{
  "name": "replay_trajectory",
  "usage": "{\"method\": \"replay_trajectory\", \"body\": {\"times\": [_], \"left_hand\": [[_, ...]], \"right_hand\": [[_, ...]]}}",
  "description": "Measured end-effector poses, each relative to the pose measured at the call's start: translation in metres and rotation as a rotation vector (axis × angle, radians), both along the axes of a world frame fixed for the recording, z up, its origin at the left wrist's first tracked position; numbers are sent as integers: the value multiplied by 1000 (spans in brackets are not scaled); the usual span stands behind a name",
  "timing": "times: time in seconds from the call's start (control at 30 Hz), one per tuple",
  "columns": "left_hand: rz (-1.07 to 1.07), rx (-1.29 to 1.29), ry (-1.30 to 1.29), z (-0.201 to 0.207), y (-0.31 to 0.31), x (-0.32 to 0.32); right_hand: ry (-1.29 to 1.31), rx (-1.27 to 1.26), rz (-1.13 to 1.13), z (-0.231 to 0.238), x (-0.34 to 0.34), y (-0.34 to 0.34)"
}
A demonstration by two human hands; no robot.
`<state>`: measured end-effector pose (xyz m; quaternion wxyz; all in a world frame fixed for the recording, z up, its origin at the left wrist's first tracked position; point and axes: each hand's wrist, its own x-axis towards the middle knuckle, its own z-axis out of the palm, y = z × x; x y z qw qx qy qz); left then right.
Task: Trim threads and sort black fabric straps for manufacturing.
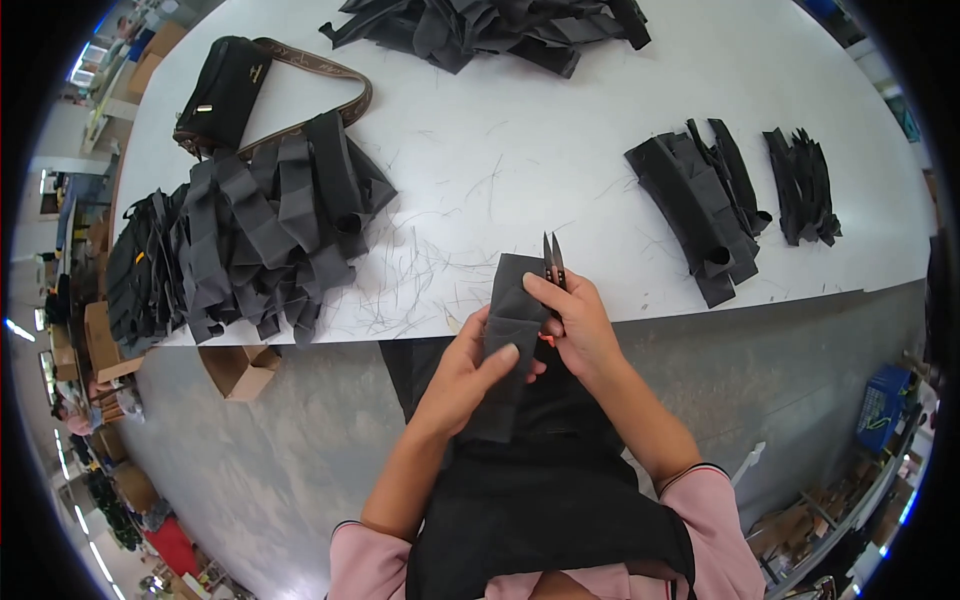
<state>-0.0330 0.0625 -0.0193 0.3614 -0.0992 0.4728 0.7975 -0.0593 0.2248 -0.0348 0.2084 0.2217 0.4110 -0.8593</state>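
A dark grey strip of fabric is held up in front of me at the table's near edge, its lower end hanging over my lap. My left hand grips it along its left side, the thumb lying on its face. My right hand pinches its upper right edge under the thumb. That same hand also holds a pair of small dark thread snips, with the two blade tips pointing away from me and slightly apart. An orange bit shows under the right palm. The fingers behind the fabric are partly hidden.
Overlapping dark strips fill the table's left side, beside a black handbag with a patterned strap. Another heap lies at the far edge. Two smaller stacks are on the right. Loose threads litter the white table. A cardboard box stands below.
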Motion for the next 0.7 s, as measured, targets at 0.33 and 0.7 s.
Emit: {"method": "replay_trajectory", "body": {"times": [0.33, 0.7], "left_hand": [[125, -105, -22, 11, 6, -8], [130, -168, -22, 15, 7, -11]], "right_hand": [[920, 1376, 47, 19, 41, 14], [1060, 1523, 109, 15, 33, 12]]}}
